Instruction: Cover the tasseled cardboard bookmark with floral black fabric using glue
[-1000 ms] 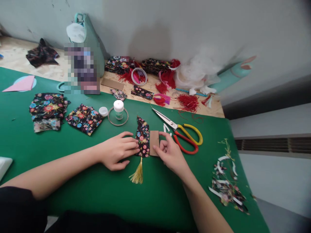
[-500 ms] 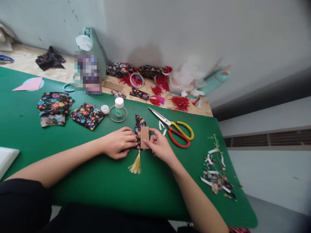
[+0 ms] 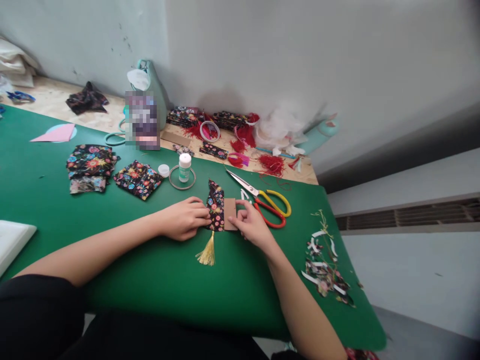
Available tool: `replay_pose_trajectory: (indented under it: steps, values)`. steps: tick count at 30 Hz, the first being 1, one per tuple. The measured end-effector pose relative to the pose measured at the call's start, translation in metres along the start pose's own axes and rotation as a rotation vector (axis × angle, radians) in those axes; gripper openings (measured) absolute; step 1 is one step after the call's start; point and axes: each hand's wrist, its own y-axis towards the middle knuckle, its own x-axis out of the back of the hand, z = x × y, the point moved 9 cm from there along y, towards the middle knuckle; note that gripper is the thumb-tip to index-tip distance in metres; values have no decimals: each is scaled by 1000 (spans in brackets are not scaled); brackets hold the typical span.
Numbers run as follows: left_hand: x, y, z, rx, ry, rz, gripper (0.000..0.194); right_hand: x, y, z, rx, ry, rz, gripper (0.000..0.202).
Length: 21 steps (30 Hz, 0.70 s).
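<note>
A narrow piece of black floral fabric (image 3: 215,206) lies on the green table mat, with a gold tassel (image 3: 207,250) hanging from its lower edge. My left hand (image 3: 185,218) rests at the fabric's left side, its fingers bent together and holding that edge. Between thumb and fingers, my right hand (image 3: 252,225) pinches a small brown cardboard rectangle (image 3: 230,212). This card stands against the right side of the fabric, covering part of it. Close to my right hand lie large scissors (image 3: 258,195) with one yellow and one red handle.
Left of the white-capped bottle (image 3: 184,169) are floral fabric squares (image 3: 138,179) and a fabric stack (image 3: 92,160). Scraps (image 3: 326,275) litter the right side. Along the wall sit red tassels (image 3: 272,164), a pale ring (image 3: 209,131) and a teal bottle (image 3: 322,131).
My right hand has slid the cardboard to the right across the fabric, so more of the floral print shows. The left hand stays at the fabric's edge. The whole view has shifted slightly.
</note>
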Motion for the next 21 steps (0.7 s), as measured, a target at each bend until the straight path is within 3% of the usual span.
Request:
replay_pose_trajectory:
  steps: [7,11,14,21]
  values:
    - [-2,4,11,42,-4,-70,48,9,1,-6,-46,134,26,51]
    - [-2,9,20,87,71,-76,58,13,6,-8,-22,286,-58,56]
    - [-4,11,19,87,119,-37,57,19,4,-4,8,344,-114,57]
    - [4,9,23,155,141,-107,50,40,-6,10,103,411,-242,48]
